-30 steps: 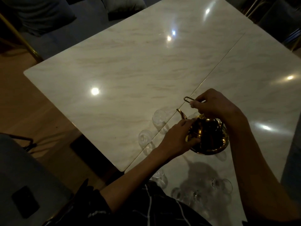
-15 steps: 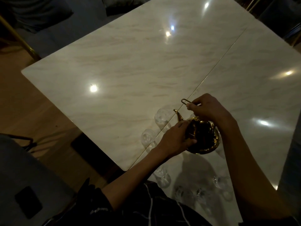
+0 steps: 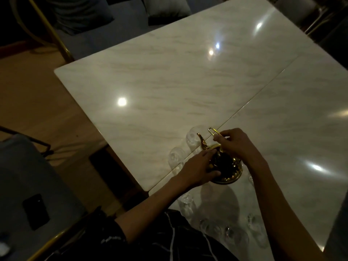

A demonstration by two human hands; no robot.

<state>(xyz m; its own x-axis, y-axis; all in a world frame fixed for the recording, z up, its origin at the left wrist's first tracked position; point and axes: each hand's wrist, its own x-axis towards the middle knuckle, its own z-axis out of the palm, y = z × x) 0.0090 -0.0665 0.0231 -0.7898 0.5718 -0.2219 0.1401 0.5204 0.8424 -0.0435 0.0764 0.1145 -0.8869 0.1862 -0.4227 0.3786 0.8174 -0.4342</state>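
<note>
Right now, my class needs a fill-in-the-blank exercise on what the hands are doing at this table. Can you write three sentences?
The left hand holds the side of a gold ____. The right hand pinches its thin wire ____. Clear drinking ____ stand around it on the marble table.
Missing words: teapot, handle, glasses.

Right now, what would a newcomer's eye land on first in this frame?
The golden teapot near the front edge of the marble table, its body held by the left hand while the right hand pinches its wire handle. Then the clear glasses beside its spout and the lamp glare on the tabletop.
</note>
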